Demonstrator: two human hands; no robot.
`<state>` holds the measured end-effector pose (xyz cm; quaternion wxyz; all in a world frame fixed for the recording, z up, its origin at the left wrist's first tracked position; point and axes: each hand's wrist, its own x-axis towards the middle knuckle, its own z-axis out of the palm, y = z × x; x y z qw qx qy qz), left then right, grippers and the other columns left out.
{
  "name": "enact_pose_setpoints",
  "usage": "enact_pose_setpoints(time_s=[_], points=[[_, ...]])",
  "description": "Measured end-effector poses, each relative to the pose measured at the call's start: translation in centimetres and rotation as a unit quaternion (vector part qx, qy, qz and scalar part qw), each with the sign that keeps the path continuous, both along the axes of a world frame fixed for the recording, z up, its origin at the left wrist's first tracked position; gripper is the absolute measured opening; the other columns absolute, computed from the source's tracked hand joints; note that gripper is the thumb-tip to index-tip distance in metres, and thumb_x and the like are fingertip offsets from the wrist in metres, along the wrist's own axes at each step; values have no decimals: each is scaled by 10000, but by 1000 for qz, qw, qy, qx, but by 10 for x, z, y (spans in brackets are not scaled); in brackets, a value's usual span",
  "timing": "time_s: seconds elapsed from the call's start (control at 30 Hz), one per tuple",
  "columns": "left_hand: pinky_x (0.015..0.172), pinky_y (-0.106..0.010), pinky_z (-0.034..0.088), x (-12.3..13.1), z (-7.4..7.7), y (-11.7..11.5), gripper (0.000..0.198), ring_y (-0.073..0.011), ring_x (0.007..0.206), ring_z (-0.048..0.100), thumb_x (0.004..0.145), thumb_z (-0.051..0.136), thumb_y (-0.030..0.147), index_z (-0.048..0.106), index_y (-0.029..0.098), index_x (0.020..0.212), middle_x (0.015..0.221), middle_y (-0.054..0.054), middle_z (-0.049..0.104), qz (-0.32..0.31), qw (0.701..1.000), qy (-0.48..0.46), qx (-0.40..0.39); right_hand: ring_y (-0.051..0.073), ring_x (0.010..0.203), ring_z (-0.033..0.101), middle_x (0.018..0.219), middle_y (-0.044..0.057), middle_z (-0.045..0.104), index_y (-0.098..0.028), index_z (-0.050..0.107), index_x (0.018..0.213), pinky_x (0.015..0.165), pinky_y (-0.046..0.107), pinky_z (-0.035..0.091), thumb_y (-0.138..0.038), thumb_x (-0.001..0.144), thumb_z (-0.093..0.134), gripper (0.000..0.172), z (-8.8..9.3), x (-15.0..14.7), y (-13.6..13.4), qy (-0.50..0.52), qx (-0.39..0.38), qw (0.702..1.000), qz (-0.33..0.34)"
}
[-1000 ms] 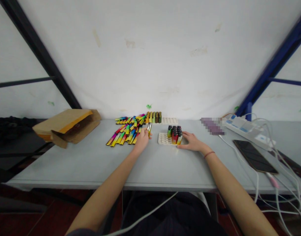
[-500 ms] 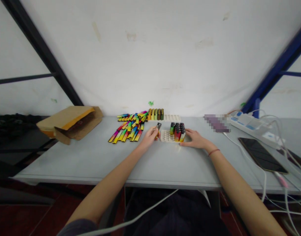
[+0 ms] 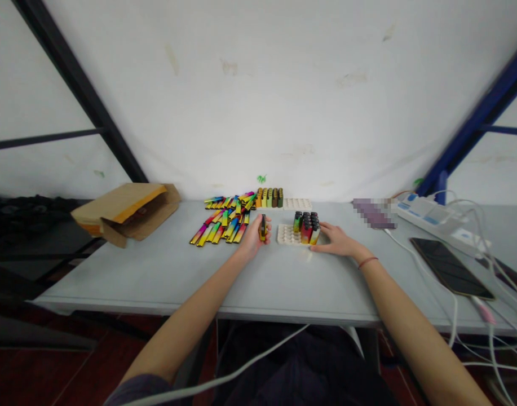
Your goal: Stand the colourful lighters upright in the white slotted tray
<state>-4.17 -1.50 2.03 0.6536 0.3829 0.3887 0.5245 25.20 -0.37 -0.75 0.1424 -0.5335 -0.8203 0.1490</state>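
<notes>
My left hand (image 3: 253, 235) is closed around a dark and yellow lighter (image 3: 263, 228), held upright just left of a white tray with holes (image 3: 287, 234). Several coloured lighters with black tops (image 3: 306, 228) stand in the tray's right part, while its left holes show bare. With thumb and fingers spread, my right hand (image 3: 335, 241) rests at the tray's right end, beside the standing lighters. To the left of my left hand lies a loose pile of shiny rainbow-coloured lighter cases (image 3: 216, 230).
Against the wall, a row of gold and dark cases (image 3: 270, 197) stands next to a second white tray (image 3: 297, 203). An opened cardboard box (image 3: 123, 208) sits at the left. On the right are a phone (image 3: 448, 265), a power strip (image 3: 442, 223) and several cables.
My left hand has drawn slightly left, away from the tray, and turned the lighter more upright. My right hand stays at the tray's end. The view has shifted a little.
</notes>
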Motion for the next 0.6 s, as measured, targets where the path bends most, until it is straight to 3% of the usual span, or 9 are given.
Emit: enact_pose_setpoints(time_s=[0.13,0.37,0.5,0.6], points=[[398,-166,257,-3,6,-2,354,-87,434,389,931,455,577,489,227,889,610,58,477,-29,999,-7,-38,426,1452,413,1577,192,460,-172,531,1486,1232,586,256,-797,762,635,962,2,-1,-1,-3,-3,1000,2],[444,-193,365,-5,11,-6,338,-97,479,419,910,471,507,493,195,783,600,46,427,-85,993,-52,-57,441,1469,383,1586,194,449,-170,508,1507,1240,624,205,-802,755,632,990,3,-2,-2,-9,-16,1000,-9],[406,-186,319,-2,12,-8,283,-109,468,425,914,428,473,457,218,793,634,33,470,-91,992,-41,-72,428,1475,382,1586,180,455,-181,517,1504,1243,584,230,-798,750,647,983,2,-2,-1,-12,-12,1000,-10],[385,-171,262,-3,12,-7,272,-103,426,356,908,386,442,439,219,760,578,49,391,-93,992,-36,-83,421,1466,398,1582,182,461,-182,516,1505,1236,572,250,-791,759,643,971,1,-1,1,-15,-5,1000,-4]])
